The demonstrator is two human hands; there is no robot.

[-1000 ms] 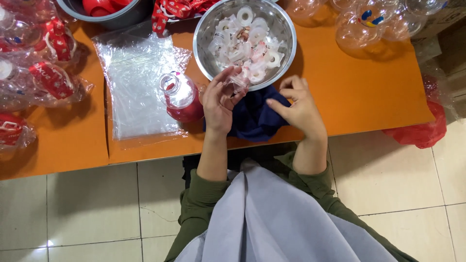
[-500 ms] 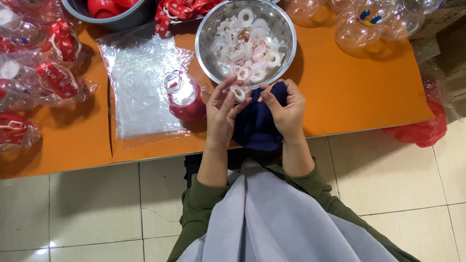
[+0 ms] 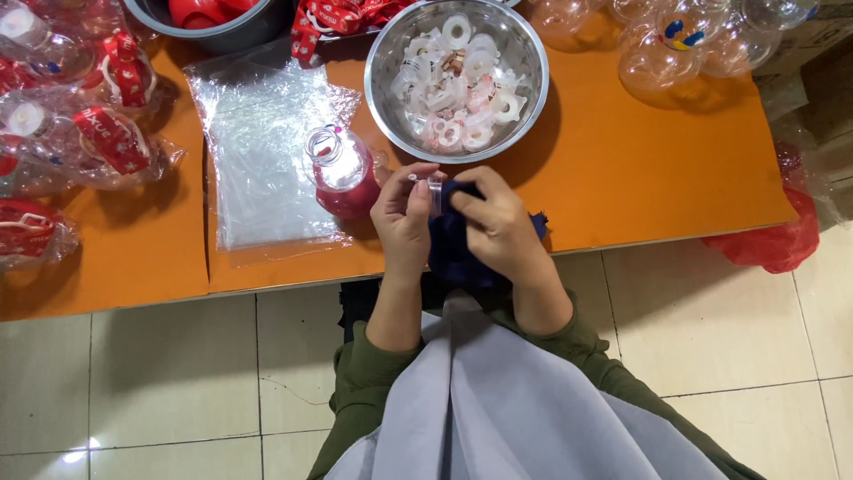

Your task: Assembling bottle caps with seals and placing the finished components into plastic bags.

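Observation:
My left hand (image 3: 402, 216) pinches a small clear plastic ring (image 3: 434, 193) at the table's front edge. My right hand (image 3: 500, 224) meets it there, gripping a dark blue cloth (image 3: 453, 251) pressed against the ring. Just left of my hands stands a clear round bottle (image 3: 342, 172) with red inside and an open neck. Behind my hands sits a steel bowl (image 3: 385, 57) filled with several white and clear plastic rings.
A stack of clear plastic bags (image 3: 262, 156) lies flat on the orange table (image 3: 640, 169). Bagged bottles with red ribbons (image 3: 84, 133) crowd the left. Clear empty globes (image 3: 684, 40) stand back right. A grey basin (image 3: 213, 27) holds red caps. A red bag (image 3: 773, 240) hangs off the right edge.
My right hand moved left from the table to join my left hand, carrying the blue cloth. Both hands now close together around the small ring.

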